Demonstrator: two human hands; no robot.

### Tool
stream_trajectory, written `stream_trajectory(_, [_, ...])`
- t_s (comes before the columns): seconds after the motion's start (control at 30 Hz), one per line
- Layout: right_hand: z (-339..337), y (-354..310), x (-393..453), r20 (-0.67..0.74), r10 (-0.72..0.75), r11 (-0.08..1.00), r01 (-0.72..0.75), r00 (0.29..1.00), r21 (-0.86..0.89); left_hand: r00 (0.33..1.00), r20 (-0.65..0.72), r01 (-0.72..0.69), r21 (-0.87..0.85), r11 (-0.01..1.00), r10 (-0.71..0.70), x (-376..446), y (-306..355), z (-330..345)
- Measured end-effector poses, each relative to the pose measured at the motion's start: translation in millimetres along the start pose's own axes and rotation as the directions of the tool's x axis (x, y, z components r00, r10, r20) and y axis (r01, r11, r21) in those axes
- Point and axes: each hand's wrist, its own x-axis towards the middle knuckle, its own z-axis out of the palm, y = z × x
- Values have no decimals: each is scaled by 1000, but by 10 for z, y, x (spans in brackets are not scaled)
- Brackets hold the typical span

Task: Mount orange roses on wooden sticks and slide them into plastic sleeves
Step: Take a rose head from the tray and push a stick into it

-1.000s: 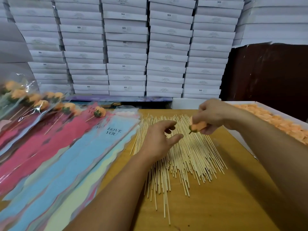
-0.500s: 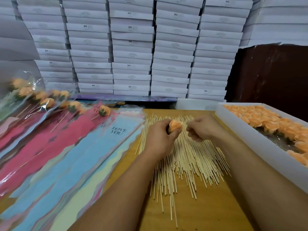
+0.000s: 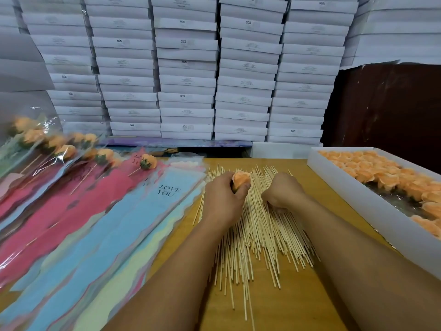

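Observation:
My left hand (image 3: 222,199) grips an orange rose (image 3: 241,179) with the bloom pointing up, above a spread pile of wooden sticks (image 3: 260,237) on the table. To its right, my right hand (image 3: 282,193) is down on the pile with its fingers curled, pinching at a stick; the fingertips are hidden. Flat plastic sleeves (image 3: 133,211) in blue, pink and yellow, one printed "LOVE YOU", fan out on the left. Several filled sleeves with roses on sticks (image 3: 64,151) lie at the far left.
A long white box (image 3: 358,187) holding several loose orange roses (image 3: 381,173) lies along the right edge of the wooden table (image 3: 286,306). Stacks of white cartons (image 3: 186,68) wall off the back. A dark brown panel (image 3: 386,103) stands at the back right.
The rose passed from my right hand into my left hand. My right hand then dropped onto the sticks and curled its fingers. The camera has tilted a little to the right.

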Motion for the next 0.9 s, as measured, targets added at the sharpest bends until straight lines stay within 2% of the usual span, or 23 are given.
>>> stream_trajectory(0.17, [-67,107,-7,120,53,962,-83,991,262,999,5,33,-22,999,-33,-6,12,-21])
stream_trajectory(0.33, [-219,156,-77,290,38,793,-205,956,573,998,15,55,-63,996,-55,-5,28,-41])
stream_trajectory(0.47, [-315,167,-231,392,-94,640,-246,915,728,998,17,59,-101,993,-58,-15,48,-32])
stream_trajectory(0.57, [-333,171,-360,416,-218,546,-242,883,802,996,22,84,-181,980,-81,-24,69,-36])
stream_trajectory(0.63, [-328,143,-439,402,-248,558,-209,882,803,995,33,101,-247,964,-96,-28,80,-47])
stream_trajectory(0.77, [-307,83,-557,339,-265,661,-86,903,746,988,69,156,-379,912,-140,-31,86,-61])
stream_trajectory(0.9, [-305,13,-640,287,-315,629,-28,905,777,975,96,220,-544,810,-200,-20,92,-76])
